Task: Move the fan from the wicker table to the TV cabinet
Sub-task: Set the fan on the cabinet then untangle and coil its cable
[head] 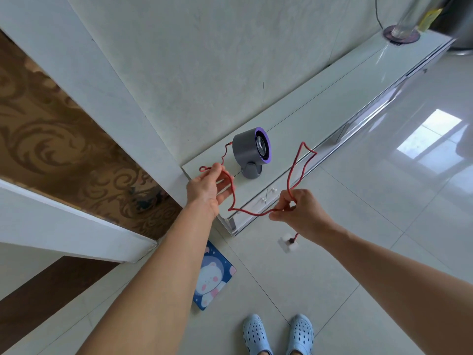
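A small grey fan point(249, 149) with a purple front ring stands upright on its foot at the near left end of the white TV cabinet point(320, 108). Its red cord point(294, 170) runs from the fan's back through both my hands in loose loops. My left hand point(208, 189) pinches the cord just left of the fan. My right hand point(300, 212) grips the cord in front of the cabinet's edge. A white plug point(288, 244) dangles on the cord below my right hand. The wicker table is out of view.
A clear vase on a dark coaster point(401, 34) stands at the cabinet's far end. A blue cartoon mat point(212, 276) lies on the tiled floor by the cabinet's corner. A door frame point(76, 226) is at the left. My blue clogs point(277, 334) are at the bottom.
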